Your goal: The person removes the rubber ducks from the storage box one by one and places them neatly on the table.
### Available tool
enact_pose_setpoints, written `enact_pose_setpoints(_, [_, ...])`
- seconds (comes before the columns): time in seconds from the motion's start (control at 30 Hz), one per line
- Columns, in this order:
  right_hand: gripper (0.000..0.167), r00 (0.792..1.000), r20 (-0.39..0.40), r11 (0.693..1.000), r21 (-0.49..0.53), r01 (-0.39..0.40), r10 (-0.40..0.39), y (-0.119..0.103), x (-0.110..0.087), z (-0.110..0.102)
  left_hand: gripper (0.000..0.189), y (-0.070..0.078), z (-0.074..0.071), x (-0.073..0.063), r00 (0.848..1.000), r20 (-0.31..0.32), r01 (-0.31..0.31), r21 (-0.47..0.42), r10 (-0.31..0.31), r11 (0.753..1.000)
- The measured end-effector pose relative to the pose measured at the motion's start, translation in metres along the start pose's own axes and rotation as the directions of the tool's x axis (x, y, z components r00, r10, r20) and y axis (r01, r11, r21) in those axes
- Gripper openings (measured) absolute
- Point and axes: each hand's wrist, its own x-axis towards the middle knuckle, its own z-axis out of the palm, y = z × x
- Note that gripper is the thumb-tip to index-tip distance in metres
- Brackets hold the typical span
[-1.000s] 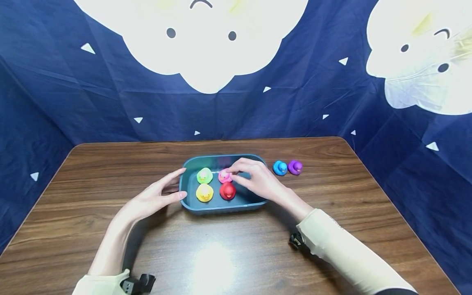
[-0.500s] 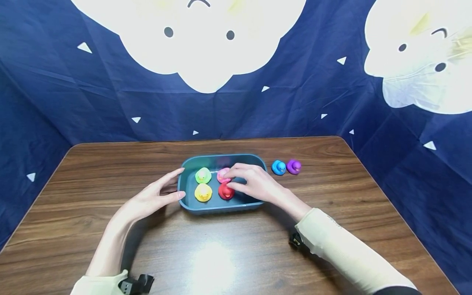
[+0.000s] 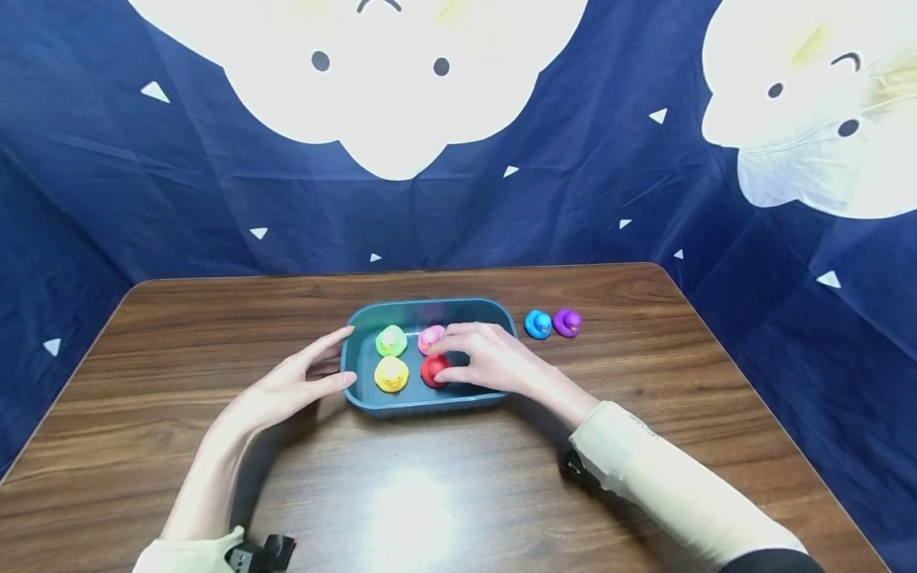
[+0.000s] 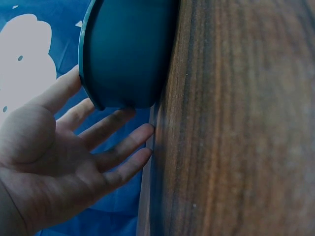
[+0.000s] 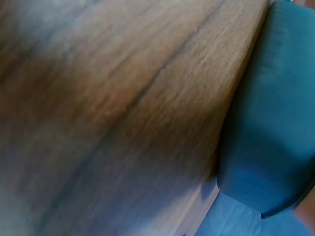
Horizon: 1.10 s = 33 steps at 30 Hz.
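A dark teal rectangular tub (image 3: 430,407) sits on the table with several rubber ducks inside. The green duck (image 3: 391,341) and the yellow duck (image 3: 392,374) are at its left, the pink duck (image 3: 430,338) and the red duck (image 3: 433,370) at its middle. My right hand (image 3: 490,358) reaches in over the right side and pinches the red duck between thumb and fingers, partly covering it. With fingers spread, my left hand (image 4: 64,142) touches the tub's left end, thumb at the rim. The right wrist view shows mainly the tub's outer wall (image 5: 270,128).
Right of the tub, a blue duck (image 3: 537,324) and a purple duck (image 3: 567,322) stand side by side on the wooden table (image 3: 301,493). A dark blue cloth (image 3: 301,191) with white cloud shapes hangs behind the table.
My right hand has shifted from the pink duck down to the red duck, its thumb and fingers closing round it. My left hand stays at the tub's left end.
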Motion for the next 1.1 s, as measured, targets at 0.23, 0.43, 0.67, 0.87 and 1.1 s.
enact_pose_setpoints(0.23, [0.033, 1.0, 0.001, 0.999, -0.027, 0.02, -0.02, -0.0004, -0.0002, 0.0009, 0.08, 0.0011, -0.0006, 0.0001, 1.0, 0.0, 0.01, 0.01, -0.01, 1.0])
enact_pose_setpoints(0.43, [0.036, 1.0, 0.014, 0.999, -0.038, 0.022, -0.021, -0.0006, -0.0003, 0.0014, 0.079, 0.0018, -0.0007, 0.0005, 1.0, -0.003, 0.028, 0.025, -0.028, 0.999])
enact_pose_setpoints(0.67, [0.036, 1.0, 0.023, 0.999, -0.051, 0.021, -0.02, -0.0022, 0.0004, 0.0001, 0.079, 0.0017, -0.0009, 0.0002, 1.0, -0.001, 0.024, 0.02, -0.024, 1.0])
enact_pose_setpoints(0.87, [0.031, 0.999, 0.028, 0.998, -0.061, 0.028, -0.026, -0.0024, 0.0007, 0.0004, 0.08, 0.0005, -0.0009, 0.0, 1.0, -0.001, 0.013, 0.014, -0.013, 1.0])
enact_pose_setpoints(1.1, [0.03, 1.0, 0.024, 0.998, -0.055, 0.009, -0.007, -0.0019, 0.0002, 0.0006, 0.079, 0.0003, -0.0008, -0.0002, 1.0, 0.006, 0.004, 0.007, -0.004, 1.0])
